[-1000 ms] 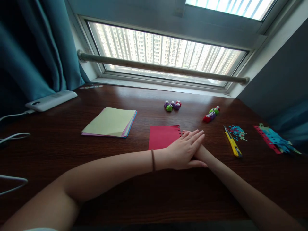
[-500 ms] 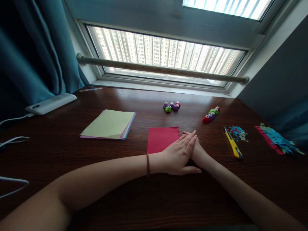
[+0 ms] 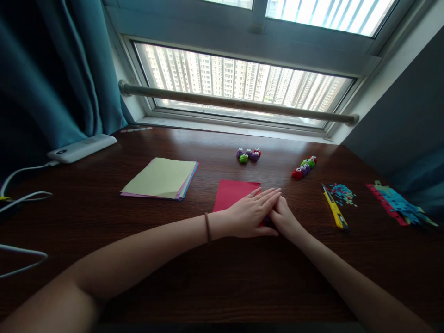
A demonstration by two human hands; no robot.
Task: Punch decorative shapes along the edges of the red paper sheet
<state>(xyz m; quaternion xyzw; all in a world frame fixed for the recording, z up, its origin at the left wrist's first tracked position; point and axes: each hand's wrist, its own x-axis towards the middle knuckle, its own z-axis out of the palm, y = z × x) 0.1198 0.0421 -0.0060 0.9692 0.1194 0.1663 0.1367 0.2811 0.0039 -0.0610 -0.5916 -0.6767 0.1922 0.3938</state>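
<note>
While both forearms reach across the dark wooden desk [image 3: 222, 277], the left hand [image 3: 248, 215] lies flat, palm down, on the near right corner of the red paper [image 3: 234, 193], its fingers straight, close together and gripping nothing. A brown band [image 3: 207, 226] circles that wrist. Tucked against the left hand's outer edge and partly under its fingers is the right hand [image 3: 284, 219], at the red paper's right edge; whether its fingers pinch the paper I cannot tell, since the left hand hides them.

All else is placed from the red paper, which lies flat near the middle of the desk. To its left, a little apart, sits a stack of coloured sheets [image 3: 160, 178], pale yellow on top. Beyond its far edge is a small cluster of round punches [image 3: 249, 154], purple, green and red. Farther right is a second row of punches [image 3: 304, 167]. To the right, past the hands, lies a yellow knife [image 3: 333, 208], with paper bits [image 3: 342, 190] just beside it. Well to the right lie red and blue paper strips [image 3: 395, 203]. Far left, by the teal curtain [image 3: 52, 69], rests a white power strip [image 3: 81, 148].
</note>
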